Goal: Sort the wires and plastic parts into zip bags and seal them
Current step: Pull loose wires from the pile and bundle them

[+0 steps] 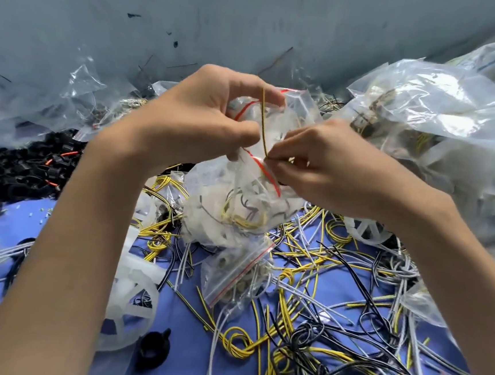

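Note:
A clear zip bag (pixel 240 204) with a red seal line hangs above the table, holding white plastic parts and curled wires. My left hand (pixel 204 114) grips its open mouth between thumb and fingers. My right hand (pixel 320 160) pinches the lower end of a yellow-and-black wire (pixel 263 123) at the bag's opening; the wire stands upright, its top against my left forefinger. Loose yellow, black and grey wires (pixel 313 309) cover the blue table surface (pixel 186 325) below.
A smaller filled zip bag (pixel 240 273) lies under the held one. White plastic wheels (pixel 131 305) and a black ring part (pixel 152 349) sit at lower left, a heap of black parts (pixel 17 173) at left. Filled bags (pixel 435 114) pile up at right, empty ones (pixel 53 101) at left.

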Motion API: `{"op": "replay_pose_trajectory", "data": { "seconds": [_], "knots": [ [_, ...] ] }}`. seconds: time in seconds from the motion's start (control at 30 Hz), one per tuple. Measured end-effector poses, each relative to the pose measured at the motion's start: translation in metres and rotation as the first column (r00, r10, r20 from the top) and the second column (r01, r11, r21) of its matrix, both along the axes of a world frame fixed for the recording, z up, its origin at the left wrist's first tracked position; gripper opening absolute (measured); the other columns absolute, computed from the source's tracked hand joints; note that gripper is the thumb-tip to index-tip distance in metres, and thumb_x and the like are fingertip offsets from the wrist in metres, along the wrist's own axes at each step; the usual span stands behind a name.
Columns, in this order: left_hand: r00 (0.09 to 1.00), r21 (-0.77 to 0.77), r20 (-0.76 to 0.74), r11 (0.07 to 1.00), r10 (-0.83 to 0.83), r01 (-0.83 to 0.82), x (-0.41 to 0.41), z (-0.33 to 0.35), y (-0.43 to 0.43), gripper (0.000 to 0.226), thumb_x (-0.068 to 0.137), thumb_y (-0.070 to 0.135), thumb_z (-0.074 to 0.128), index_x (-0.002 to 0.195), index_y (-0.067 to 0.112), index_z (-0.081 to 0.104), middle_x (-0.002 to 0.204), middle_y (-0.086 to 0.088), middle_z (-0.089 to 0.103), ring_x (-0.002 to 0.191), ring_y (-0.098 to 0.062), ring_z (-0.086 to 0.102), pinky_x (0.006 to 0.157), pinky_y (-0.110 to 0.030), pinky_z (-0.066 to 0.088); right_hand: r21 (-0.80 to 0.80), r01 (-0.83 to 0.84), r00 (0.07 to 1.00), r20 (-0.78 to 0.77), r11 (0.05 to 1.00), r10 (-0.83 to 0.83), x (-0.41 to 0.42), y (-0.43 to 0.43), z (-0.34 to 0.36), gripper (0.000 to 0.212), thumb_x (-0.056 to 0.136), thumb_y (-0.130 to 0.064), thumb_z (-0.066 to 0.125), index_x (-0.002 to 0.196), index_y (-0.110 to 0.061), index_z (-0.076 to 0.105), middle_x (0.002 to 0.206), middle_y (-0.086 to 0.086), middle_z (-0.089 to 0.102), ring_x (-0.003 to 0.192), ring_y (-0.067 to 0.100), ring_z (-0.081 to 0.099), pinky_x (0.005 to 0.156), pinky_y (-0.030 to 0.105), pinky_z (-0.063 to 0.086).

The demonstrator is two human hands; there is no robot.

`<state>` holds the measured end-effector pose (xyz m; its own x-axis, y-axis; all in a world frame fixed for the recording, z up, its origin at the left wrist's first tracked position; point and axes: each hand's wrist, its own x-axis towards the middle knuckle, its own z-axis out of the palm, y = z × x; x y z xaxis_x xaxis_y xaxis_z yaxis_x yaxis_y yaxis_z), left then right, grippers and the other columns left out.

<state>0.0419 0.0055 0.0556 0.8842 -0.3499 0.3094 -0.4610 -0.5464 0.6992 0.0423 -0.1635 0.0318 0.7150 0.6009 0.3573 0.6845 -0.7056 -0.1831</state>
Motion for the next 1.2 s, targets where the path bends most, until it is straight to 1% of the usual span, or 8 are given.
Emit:
{"op": "replay_pose_trajectory", "data": {
  "seconds": [0.2, 0.33, 0.5, 0.63, 0.73, 0.9, 1.03, 1.2],
  "knots": [
    [0.997, 0.030, 0.035, 0.998, -0.064, 0.063, -0.006, 0.003, -0.007, 0.049, 0.074, -0.009, 0.056, 0.115, 0.016, 0.065, 0.048, 0.025, 0.055, 0.041, -0.001, 0.049, 0.045, -0.009, 0.037, -0.235, 0.187, 0.966, -0.130, 0.954, -0.222, -0.010, 0.001, 0.003, 0.029, 0.079, -0.025, 0.050, 0.051, -0.020, 0.043, 0.058, 0.001, 0.041, 0.062, 0.026, 0.043, 0.052, 0.029, 0.030],
    [0.996, 0.045, 0.014, 0.996, -0.083, 0.082, -0.010, 0.004, -0.014, 0.054, 0.061, 0.012, 0.052, 0.111, 0.027, 0.068, 0.044, 0.009, 0.051, 0.044, -0.005, 0.054, 0.042, -0.014, 0.033, -0.330, 0.269, 0.944, -0.095, 0.905, -0.315, -0.014, 0.000, 0.001, 0.024, 0.075, -0.025, 0.048, 0.054, -0.016, 0.039, 0.062, -0.002, 0.038, 0.054, 0.015, 0.038, 0.047, 0.024, 0.021],
    [0.998, 0.017, 0.040, 0.998, -0.055, 0.054, -0.009, 0.004, -0.015, 0.049, 0.068, 0.006, 0.054, 0.112, 0.024, 0.067, 0.044, 0.014, 0.054, 0.043, -0.003, 0.052, 0.049, -0.015, 0.041, -0.182, 0.253, 0.965, 0.119, 0.950, -0.234, -0.009, 0.003, -0.004, 0.022, 0.080, -0.025, 0.058, 0.063, -0.013, 0.052, 0.057, 0.002, 0.037, 0.054, 0.029, 0.039, 0.048, 0.030, 0.031],
    [0.999, -0.021, 0.042, 0.999, -0.026, 0.027, -0.008, 0.004, -0.013, 0.050, 0.066, 0.010, 0.052, 0.114, 0.021, 0.066, 0.052, 0.021, 0.061, 0.043, -0.002, 0.053, 0.052, -0.014, 0.044, -0.139, -0.031, 0.999, -0.027, 0.990, 0.027, -0.004, 0.007, -0.005, 0.013, 0.084, -0.021, 0.061, 0.072, -0.017, 0.063, 0.062, 0.006, 0.050, 0.061, 0.027, 0.043, 0.063, 0.036, 0.045],
    [0.999, -0.052, 0.036, 0.999, 0.014, -0.012, -0.003, 0.002, -0.013, 0.051, 0.065, 0.012, 0.053, 0.113, 0.022, 0.067, 0.057, 0.013, 0.064, 0.046, -0.005, 0.055, 0.054, -0.016, 0.045, -0.078, 0.044, 0.995, 0.098, 0.996, -0.036, -0.003, 0.006, -0.005, 0.012, 0.080, -0.025, 0.066, 0.088, -0.019, 0.073, 0.062, 0.006, 0.049, 0.066, 0.033, 0.046, 0.065, 0.038, 0.048],
    [0.997, -0.109, 0.050, 0.993, 0.054, -0.048, 0.001, 0.002, -0.009, 0.039, 0.080, -0.003, 0.055, 0.112, 0.016, 0.066, 0.060, 0.023, 0.064, 0.042, -0.004, 0.051, 0.050, -0.015, 0.045, 0.092, 0.117, 0.973, 0.188, 0.989, -0.133, 0.000, 0.003, 0.000, 0.013, 0.081, -0.024, 0.061, 0.078, -0.024, 0.074, 0.069, 0.000, 0.059, 0.069, 0.027, 0.054, 0.065, 0.036, 0.047],
    [0.994, -0.181, 0.052, 0.980, 0.095, -0.085, 0.005, 0.001, -0.007, 0.031, 0.085, -0.002, 0.053, 0.098, 0.022, 0.066, 0.106, 0.002, 0.068, 0.041, -0.003, 0.051, 0.051, -0.016, 0.047, 0.150, 0.020, 0.979, 0.197, 0.988, -0.049, 0.000, 0.005, 0.000, 0.008, 0.080, -0.014, 0.067, 0.074, -0.017, 0.070, 0.066, -0.005, 0.048, 0.060, 0.017, 0.043, 0.059, 0.030, 0.039],
    [0.986, -0.283, 0.033, 0.948, 0.162, -0.146, 0.008, 0.001, -0.006, 0.024, 0.081, 0.004, 0.056, 0.085, 0.026, 0.066, 0.104, -0.022, 0.068, 0.040, -0.002, 0.049, 0.049, -0.014, 0.045, 0.079, -0.057, 0.980, 0.195, 0.995, 0.040, 0.004, 0.007, -0.008, 0.025, 0.089, -0.012, 0.056, 0.069, 0.001, 0.064, 0.063, 0.016, 0.055, 0.058, 0.033, 0.044, 0.060, 0.043, 0.044]
  ]
}}
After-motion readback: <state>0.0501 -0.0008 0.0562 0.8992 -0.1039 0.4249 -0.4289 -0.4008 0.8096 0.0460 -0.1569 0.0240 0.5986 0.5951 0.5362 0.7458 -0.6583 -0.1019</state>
